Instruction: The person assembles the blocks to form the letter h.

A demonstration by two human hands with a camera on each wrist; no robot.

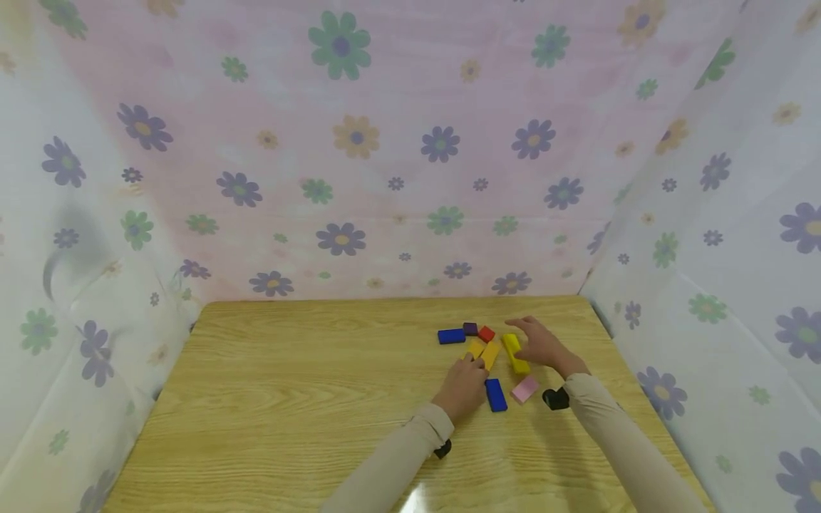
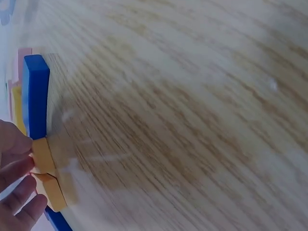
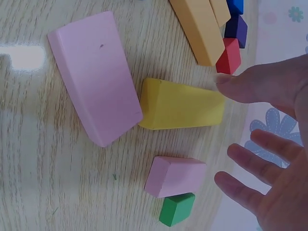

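Two orange blocks (image 1: 490, 355) lie side by side on the wooden table, and my left hand (image 1: 463, 388) rests its fingertips on their near ends. In the left wrist view, the fingers (image 2: 17, 195) touch the tops of the orange blocks (image 2: 43, 156). A blue block (image 1: 496, 395) lies just to the right of that hand. My right hand (image 1: 541, 345) is spread beside a long yellow block (image 1: 515, 355), thumb apart from the fingers. The right wrist view shows the thumb tip close to the far end of the yellow block (image 3: 185, 103), with nothing in the grasp.
A pink block (image 1: 525, 390) lies near the yellow one. Behind the orange blocks are a second blue block (image 1: 452, 336), a dark purple block (image 1: 470, 329) and a red block (image 1: 487, 333). Another pink block (image 3: 175, 175) and a green block (image 3: 177, 209) lie by the right hand.
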